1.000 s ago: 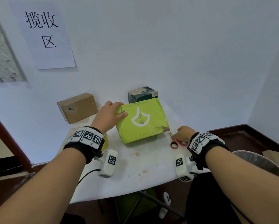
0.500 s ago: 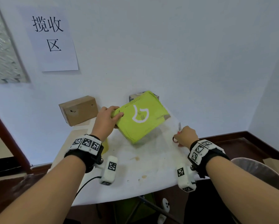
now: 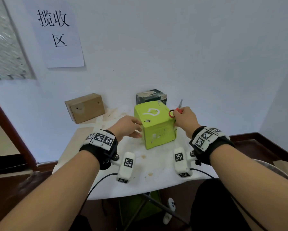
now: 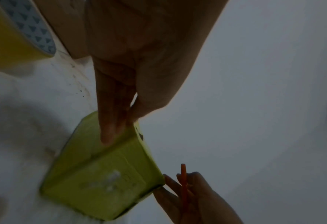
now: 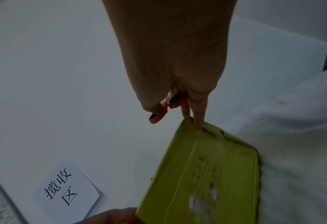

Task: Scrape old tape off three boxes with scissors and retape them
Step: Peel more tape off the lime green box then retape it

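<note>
1. The green box [image 3: 156,124] stands on the bench [image 3: 150,180], near the middle and towards the back edge, with a narrow face turned to the person; pale patches, perhaps tape residue, mark that face.
2. The step in hand looks like positioning this box for scraping; the blades are not on it.
3. The left hand [image 3: 126,129] lies against the box's left side, its fingers [image 4: 110,124] straight along the upper edge, bracing rather than clasping.
4. The right hand [image 3: 184,119] grips the red-handled scissors [image 3: 177,110], tips pointing up and away, while two straight fingers [image 5: 198,119] touch the box's upper right corner.
5. Next, I judge, the scissors must be turned down onto the taped face while the left hand keeps the box steady.
6. A brown box [image 3: 85,107] near the back left corner and a dark box [image 3: 150,95] behind the green one wait.
</note>
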Demonstrator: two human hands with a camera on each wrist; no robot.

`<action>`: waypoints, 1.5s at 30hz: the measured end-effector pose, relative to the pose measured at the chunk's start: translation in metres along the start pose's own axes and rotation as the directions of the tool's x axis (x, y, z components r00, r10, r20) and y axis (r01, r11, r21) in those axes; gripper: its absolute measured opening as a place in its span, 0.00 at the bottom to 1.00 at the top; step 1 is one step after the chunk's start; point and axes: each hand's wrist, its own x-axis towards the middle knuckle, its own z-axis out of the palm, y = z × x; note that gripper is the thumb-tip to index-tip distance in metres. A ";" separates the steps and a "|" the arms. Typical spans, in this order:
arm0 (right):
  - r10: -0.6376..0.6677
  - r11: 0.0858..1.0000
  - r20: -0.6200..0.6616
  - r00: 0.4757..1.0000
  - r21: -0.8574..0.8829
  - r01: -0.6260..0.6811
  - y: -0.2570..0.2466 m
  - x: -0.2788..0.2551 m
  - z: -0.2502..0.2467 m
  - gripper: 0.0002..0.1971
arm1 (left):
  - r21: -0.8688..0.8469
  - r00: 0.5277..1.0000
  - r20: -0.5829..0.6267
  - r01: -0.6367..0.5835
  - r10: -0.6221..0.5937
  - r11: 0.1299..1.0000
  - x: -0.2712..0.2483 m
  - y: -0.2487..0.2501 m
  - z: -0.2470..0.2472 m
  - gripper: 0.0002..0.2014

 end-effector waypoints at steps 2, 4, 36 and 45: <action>-0.022 1.000 -0.061 0.998 -0.011 0.021 0.003 0.000 -0.003 0.15 | 0.071 0.992 0.125 -0.039 0.030 0.997 -0.009 0.006 0.001 0.11; -0.042 0.999 -0.100 0.994 -0.008 0.041 0.007 0.000 -0.004 0.14 | 0.149 0.989 0.064 -0.139 0.131 0.979 -0.008 0.011 0.000 0.11; -0.054 0.949 -0.003 0.999 0.311 0.052 0.026 0.005 -0.034 0.16 | 0.644 0.949 0.200 -0.316 0.245 0.697 0.016 0.010 0.042 0.35; -0.082 0.915 0.095 0.992 0.402 0.037 0.027 -0.025 -0.038 0.12 | 0.564 0.948 0.187 -0.318 0.258 0.762 -0.002 -0.003 0.039 0.37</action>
